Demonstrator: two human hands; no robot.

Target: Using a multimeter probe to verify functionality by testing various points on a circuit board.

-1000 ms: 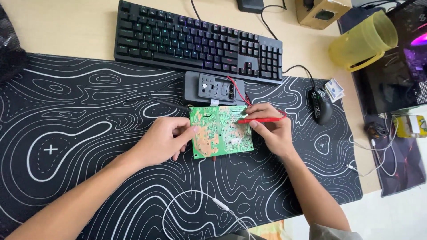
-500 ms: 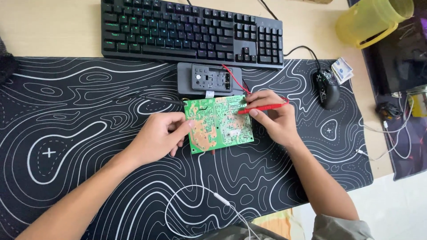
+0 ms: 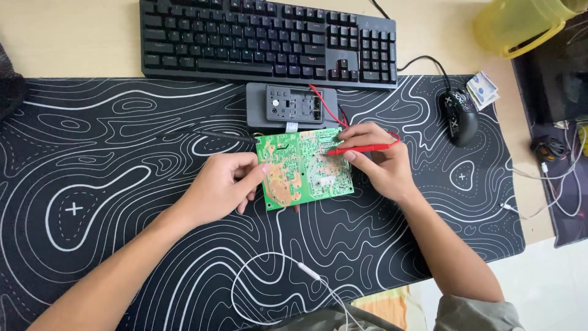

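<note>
Your green rectangular circuit board (image 3: 304, 168) lies solder side up on the black desk mat with white contour lines (image 3: 122, 153), and everything else is best placed from it. Your left hand (image 3: 223, 187) is at the board's left edge, thumb and fingertips pinching that edge to steady it. Your right hand (image 3: 380, 162) sits at the board's right edge, fingers closed around a slim red test probe (image 3: 361, 148) whose tip rests on the board's upper right area. A black probe (image 3: 226, 136) lies on the mat just off the board's upper left corner, untouched. Directly behind the board, touching or nearly touching its far edge, sits a dark grey rectangular meter case (image 3: 293, 105) with red wire running from it. Beyond that lies the black keyboard (image 3: 263, 34). Well to the right of the board is a black mouse (image 3: 459, 116), and far to the upper right a yellow translucent plastic jug (image 3: 520, 24); you cannot tell what it holds. A white cable (image 3: 294, 266) loops on the mat nearer you than the board.
</note>
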